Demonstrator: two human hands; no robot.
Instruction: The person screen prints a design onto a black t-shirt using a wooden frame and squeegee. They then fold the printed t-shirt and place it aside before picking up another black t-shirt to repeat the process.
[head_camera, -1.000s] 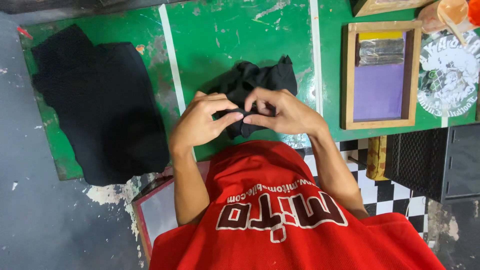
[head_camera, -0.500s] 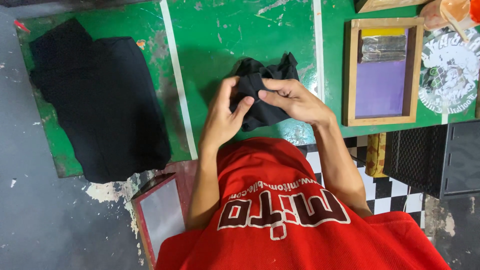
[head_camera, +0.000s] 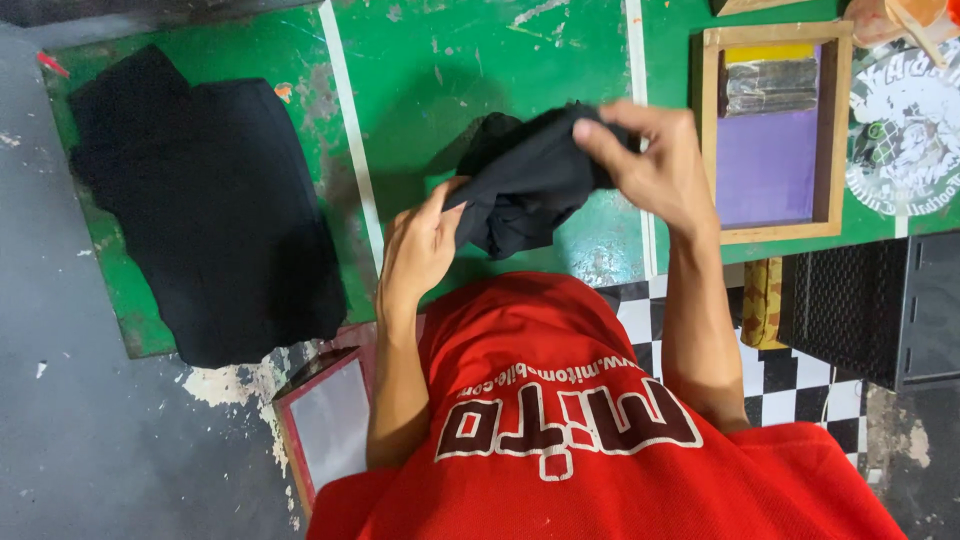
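green table (head_camera: 480, 70) | black garment pile (head_camera: 210, 210) | wooden screen frame (head_camera: 775, 135)

A screen-printing workshop: wooden-framed printing screen (head_camera: 775, 135) on a paint-scuffed green table (head_camera: 480, 70)

We count two hands: the left hand (head_camera: 418, 250) and the right hand (head_camera: 655, 165). We see two black cloths, one bunched cloth (head_camera: 525, 180) between the hands and one flat cloth (head_camera: 210, 205) on the green table (head_camera: 440, 70). There are two wooden frames, one with a purple screen (head_camera: 770, 135) on the table and one red-edged frame (head_camera: 330, 420) below the table. We count one black crate (head_camera: 870, 305) and one round printed sheet (head_camera: 905, 130).
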